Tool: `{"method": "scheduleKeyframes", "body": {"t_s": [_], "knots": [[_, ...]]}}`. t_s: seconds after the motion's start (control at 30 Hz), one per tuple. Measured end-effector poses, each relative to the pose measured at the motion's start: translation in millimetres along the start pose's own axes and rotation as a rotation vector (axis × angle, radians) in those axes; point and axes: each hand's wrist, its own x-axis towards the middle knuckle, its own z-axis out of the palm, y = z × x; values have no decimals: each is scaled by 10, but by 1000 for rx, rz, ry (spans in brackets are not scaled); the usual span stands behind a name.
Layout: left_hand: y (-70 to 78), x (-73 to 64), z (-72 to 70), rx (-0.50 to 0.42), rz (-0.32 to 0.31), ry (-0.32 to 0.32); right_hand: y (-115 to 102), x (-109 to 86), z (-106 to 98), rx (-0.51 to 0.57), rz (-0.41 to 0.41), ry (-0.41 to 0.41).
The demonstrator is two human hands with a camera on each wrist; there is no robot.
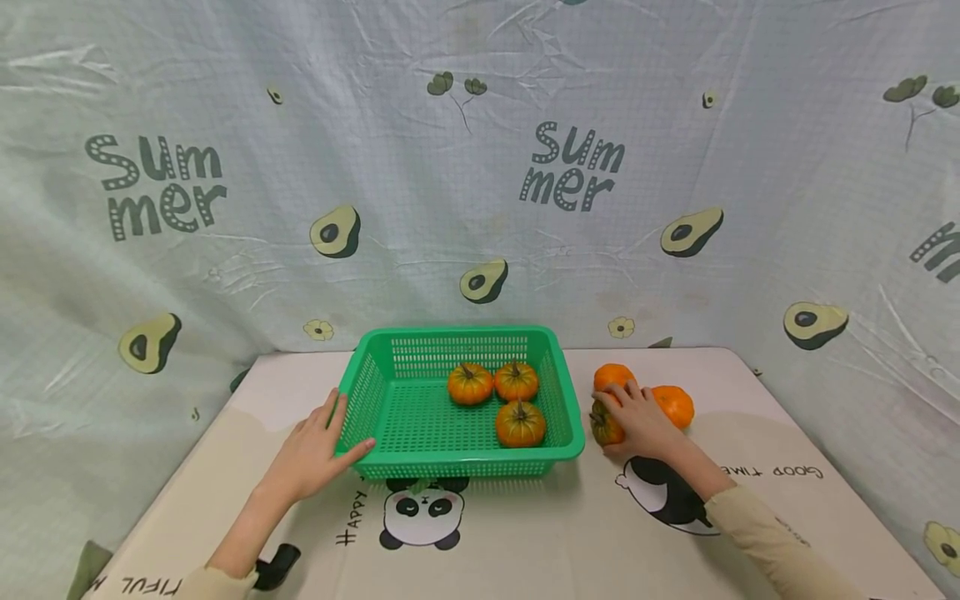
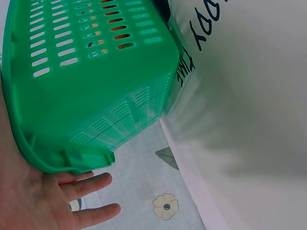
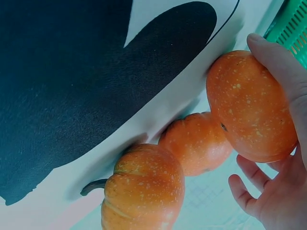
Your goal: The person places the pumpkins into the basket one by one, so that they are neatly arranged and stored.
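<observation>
My left hand (image 1: 309,454) rests on the left rim of a green plastic basket (image 1: 459,457), fingers straight along the side and thumb over the near corner. In the left wrist view, its fingers (image 2: 91,187) stick out past the rim. Right of the basket, my right hand (image 1: 647,423) grips a small orange-green pumpkin (image 1: 606,427). The right wrist view shows this pumpkin (image 3: 252,108) between thumb and fingers. Close beside it are two more pumpkins, one behind (image 1: 615,377) and one to the right (image 1: 673,406).
Inside the basket, three pumpkins (image 1: 517,423) sit toward the right side. A pale tablecloth (image 1: 525,542) with panda prints covers the table. Behind it hangs a light curtain (image 1: 420,208) printed with avocados and lettering.
</observation>
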Motion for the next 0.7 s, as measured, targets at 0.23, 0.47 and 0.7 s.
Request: {"method": "scheduleKeyframes", "body": {"t_s": [0.23,0.47,0.7], "knots": [[10,2,-20,4,-1,3,14,-31,-20,3,44,-23],[7,4,-10,12,1,4,28,-54,-15,-23,54,10],[-5,7,-5,14,9,10,37,-23,-52,-18,23,68]]}}
